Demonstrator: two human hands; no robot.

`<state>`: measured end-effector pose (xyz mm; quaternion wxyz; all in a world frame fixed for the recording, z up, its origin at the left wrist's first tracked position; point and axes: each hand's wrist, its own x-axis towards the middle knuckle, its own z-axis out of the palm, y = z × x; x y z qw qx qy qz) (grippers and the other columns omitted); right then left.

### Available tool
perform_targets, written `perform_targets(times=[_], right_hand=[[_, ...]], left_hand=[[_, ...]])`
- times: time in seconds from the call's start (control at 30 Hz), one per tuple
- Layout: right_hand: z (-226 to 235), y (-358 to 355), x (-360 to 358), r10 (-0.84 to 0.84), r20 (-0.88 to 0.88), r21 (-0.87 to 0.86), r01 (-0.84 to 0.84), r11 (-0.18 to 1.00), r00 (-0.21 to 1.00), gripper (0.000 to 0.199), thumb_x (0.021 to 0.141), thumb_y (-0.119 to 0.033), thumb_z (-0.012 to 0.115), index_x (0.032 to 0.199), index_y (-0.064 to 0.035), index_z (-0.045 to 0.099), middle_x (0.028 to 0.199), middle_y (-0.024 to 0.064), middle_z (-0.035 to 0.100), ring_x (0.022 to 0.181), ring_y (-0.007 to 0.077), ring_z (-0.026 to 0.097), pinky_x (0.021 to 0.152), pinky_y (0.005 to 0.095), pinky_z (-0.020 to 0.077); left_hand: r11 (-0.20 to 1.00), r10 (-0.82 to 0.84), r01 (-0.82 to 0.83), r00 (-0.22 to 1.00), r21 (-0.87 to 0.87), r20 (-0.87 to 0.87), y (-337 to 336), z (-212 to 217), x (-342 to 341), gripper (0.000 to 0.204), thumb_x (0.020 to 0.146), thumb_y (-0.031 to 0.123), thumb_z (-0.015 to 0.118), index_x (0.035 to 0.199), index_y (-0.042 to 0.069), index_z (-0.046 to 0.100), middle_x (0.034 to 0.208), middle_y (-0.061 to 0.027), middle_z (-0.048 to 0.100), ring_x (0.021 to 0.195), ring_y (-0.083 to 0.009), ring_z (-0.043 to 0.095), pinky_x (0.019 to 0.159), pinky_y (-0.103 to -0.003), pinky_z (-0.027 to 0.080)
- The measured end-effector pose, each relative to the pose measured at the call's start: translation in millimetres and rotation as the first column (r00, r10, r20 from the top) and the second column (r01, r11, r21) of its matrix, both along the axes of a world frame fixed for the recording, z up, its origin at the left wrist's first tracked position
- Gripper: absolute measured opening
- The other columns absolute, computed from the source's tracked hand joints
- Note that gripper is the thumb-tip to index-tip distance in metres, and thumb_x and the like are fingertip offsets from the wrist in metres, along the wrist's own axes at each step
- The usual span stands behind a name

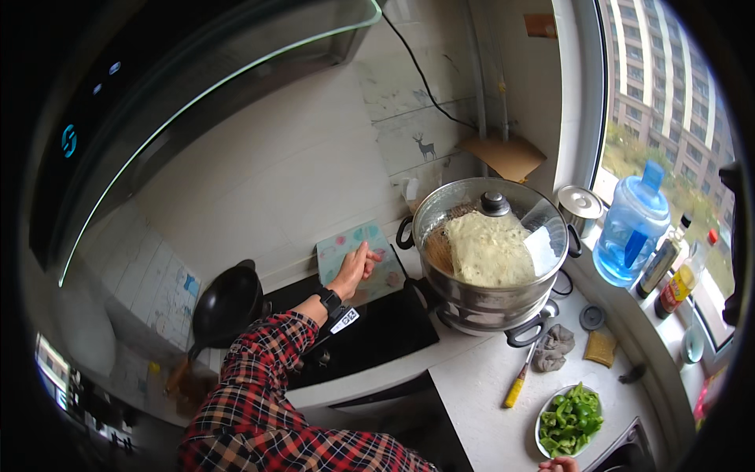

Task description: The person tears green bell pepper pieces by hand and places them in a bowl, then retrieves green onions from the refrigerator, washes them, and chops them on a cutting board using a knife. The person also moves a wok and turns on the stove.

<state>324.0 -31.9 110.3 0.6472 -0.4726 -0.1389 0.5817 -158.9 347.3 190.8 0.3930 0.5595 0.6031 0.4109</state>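
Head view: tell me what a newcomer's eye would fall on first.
Probably the large steel steamer, right of centre, with pale, dough-like food under its clear lid. Next come the blue water jug by the window and the bright chopped green peppers at lower right.

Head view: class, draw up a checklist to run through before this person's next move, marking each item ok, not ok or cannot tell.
1. Left hand empty: ok, nothing visibly held.
2. Right hand empty: cannot tell, mostly out of frame.
3. Lid on steel pot: ok.
4. Green pepper pieces in bowl: ok.
5. Counter free of tools: not ok, yellow-handled utensil there.
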Motion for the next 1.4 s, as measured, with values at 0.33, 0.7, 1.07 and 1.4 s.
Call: perform_targets(times=[0.33,0.7,1.07,1.4], right_hand=[[31.6,54.2,-76.2,0.079,0.206,-0.026,-0.075,0.997,0.975,0.017,0.096,-0.005,0.057,0.112,-0.0001,0.059,0.097,0.0117,0.065,0.078,0.0159,0.062,0.075,0.0285,0.0509],[-11.1,23.6,-225.0,0.477,0.3,-0.39,-0.351,0.852,0.826,0.011,0.091,-0.005,0.06,0.1,0.0014,0.06,0.084,0.0122,0.068,0.071,0.0152,0.064,0.067,0.0272,0.0545],[-35.7,51.8,-409.1,0.735,0.64,-0.353,-0.763,0.541,0.225,0.015,0.091,-0.006,0.06,0.103,0.0033,0.061,0.081,0.0098,0.068,0.071,0.0144,0.067,0.064,0.0264,0.0538],[-108.8,224.4,-551.5,0.024,0.954,-0.267,-0.811,0.52,-0.299,0.031,0.081,-0.009,0.065,0.111,-0.008,0.058,0.109,0.0149,0.063,0.098,0.0341,0.063,0.08,0.0431,0.0533]], left_hand=[[0.922,-0.297,0.321,0.945,-0.218,0.135,-45.1,-45.0,-23.1,0.064,0.104,0.052,0.03,0.092,-0.003,0.062,0.063,0.0028,0.044,0.057,-0.0073,0.041,0.057,-0.022,0.036],[0.857,-0.243,0.348,0.923,-0.381,0.297,-250.4,-105.5,-119.7,0.053,0.106,0.04,0.03,0.095,-0.001,0.063,0.065,0.0022,0.046,0.061,-0.0071,0.041,0.06,-0.023,0.04],[0.888,0.168,-0.027,0.948,-0.459,0.27,-422.3,-120.8,-277.0,0.043,0.106,0.033,0.035,0.093,0.002,0.062,0.07,0.003,0.048,0.062,-0.0066,0.044,0.059,-0.021,0.041],[0.843,0.405,-0.222,0.861,-0.489,0.307,-485.0,-146.8,-320.2,0.032,0.104,0.026,0.041,0.095,0.003,0.061,0.07,0.0028,0.048,0.062,-0.0057,0.044,0.059,-0.021,0.039]])
